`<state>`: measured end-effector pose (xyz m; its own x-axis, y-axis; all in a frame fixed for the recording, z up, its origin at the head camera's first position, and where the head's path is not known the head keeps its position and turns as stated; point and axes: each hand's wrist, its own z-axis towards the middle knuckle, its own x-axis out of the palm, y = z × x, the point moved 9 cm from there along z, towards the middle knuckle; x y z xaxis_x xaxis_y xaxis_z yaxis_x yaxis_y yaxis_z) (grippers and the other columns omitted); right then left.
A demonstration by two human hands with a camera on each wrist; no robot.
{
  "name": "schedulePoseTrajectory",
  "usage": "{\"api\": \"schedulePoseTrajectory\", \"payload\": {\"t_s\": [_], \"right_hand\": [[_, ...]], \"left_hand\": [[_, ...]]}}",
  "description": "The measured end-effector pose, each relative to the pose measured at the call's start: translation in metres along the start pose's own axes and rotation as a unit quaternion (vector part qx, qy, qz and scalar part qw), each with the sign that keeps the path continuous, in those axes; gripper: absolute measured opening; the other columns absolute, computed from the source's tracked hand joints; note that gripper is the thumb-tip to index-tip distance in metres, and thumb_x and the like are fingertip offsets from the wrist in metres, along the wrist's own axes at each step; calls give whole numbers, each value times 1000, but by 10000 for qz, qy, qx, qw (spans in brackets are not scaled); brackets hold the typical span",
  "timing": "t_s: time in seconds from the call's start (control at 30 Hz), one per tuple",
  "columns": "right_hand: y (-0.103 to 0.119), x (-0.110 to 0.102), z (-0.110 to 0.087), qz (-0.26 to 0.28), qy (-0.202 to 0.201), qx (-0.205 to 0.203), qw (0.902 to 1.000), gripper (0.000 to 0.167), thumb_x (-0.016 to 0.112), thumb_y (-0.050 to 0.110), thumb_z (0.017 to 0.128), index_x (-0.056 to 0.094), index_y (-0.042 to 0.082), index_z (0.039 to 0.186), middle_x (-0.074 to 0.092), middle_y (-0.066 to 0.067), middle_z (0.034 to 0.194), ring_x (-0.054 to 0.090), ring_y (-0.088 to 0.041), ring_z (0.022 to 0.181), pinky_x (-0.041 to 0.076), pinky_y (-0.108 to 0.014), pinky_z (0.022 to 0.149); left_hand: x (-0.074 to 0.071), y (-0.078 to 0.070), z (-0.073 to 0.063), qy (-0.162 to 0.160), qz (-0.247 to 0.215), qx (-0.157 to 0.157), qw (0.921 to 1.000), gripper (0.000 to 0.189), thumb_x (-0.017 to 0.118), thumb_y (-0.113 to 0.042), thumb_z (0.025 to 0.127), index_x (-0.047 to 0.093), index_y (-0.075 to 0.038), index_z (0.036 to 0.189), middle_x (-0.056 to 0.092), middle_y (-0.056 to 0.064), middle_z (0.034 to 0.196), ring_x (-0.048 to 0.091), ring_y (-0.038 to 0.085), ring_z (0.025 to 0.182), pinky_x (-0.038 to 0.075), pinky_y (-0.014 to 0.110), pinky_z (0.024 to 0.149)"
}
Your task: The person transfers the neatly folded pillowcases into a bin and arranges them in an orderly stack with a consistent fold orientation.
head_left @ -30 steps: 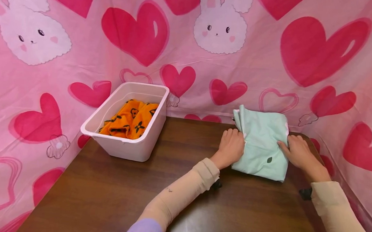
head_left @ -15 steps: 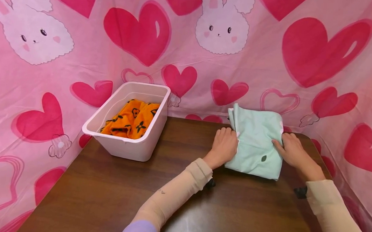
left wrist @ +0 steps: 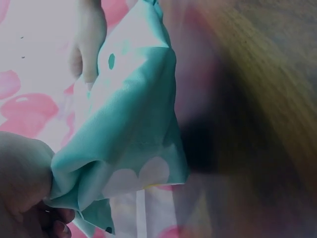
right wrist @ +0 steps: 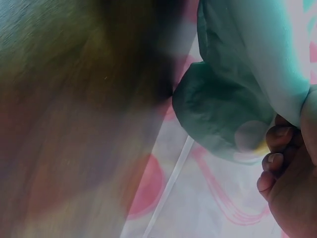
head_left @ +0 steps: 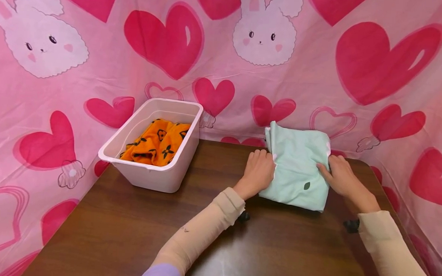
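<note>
A folded mint-green cloth [head_left: 298, 167] with a dark leaf print is held up above the table between both hands. My left hand [head_left: 257, 173] grips its left edge, and in the left wrist view the cloth [left wrist: 129, 114] bunches where the curled fingers hold it. On the opposite edge my right hand [head_left: 344, 178] pinches the cloth, its thumb lying on the front face. The right wrist view shows the fingers [right wrist: 275, 161] curled behind the cloth [right wrist: 223, 109], where a white and yellow flower print appears on a hanging lower part.
On the left of the brown table [head_left: 126, 233] stands a white plastic bin [head_left: 159, 178] with an orange cloth [head_left: 157, 143] with black patterns inside. A pink curtain [head_left: 218, 38] printed with hearts and rabbits hangs behind and beside the table.
Both hands have carried the mint-green cloth a little to the left, toward the bin. Their hold on it looks the same. The bin and orange cloth have stayed in place.
</note>
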<state>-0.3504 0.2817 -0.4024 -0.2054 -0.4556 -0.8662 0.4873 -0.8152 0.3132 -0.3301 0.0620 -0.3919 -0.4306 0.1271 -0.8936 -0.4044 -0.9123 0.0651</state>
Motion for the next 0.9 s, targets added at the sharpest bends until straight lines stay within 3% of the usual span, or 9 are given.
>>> {"api": "schedulePoseTrajectory", "payload": {"t_s": [0.4,0.67,0.9], "right_hand": [[16,4,12,238,89,-93,9996,23,63,17,100,56,-4,105,57,-13,86,43,-28,83,30,-41,75],[25,5,20,312,-96,-321,9990,21,63,14,99,58,-5,108,62,-19,94,45,-31,84,30,-42,76],[32,9,23,467,-224,-488,9975,23,63,10,98,58,-8,112,63,-27,106,48,-38,95,34,-49,84]], "left_hand": [[-6,22,1,255,-268,-112,9993,30,56,-34,102,68,-6,100,61,5,91,56,20,86,43,30,73],[-12,31,-1,37,-266,-120,9996,29,57,-33,101,67,-6,96,61,6,89,56,22,85,44,32,73],[-15,37,-7,-34,-261,-69,9996,30,58,-33,101,68,-5,96,60,6,88,55,21,84,44,32,72]]}}
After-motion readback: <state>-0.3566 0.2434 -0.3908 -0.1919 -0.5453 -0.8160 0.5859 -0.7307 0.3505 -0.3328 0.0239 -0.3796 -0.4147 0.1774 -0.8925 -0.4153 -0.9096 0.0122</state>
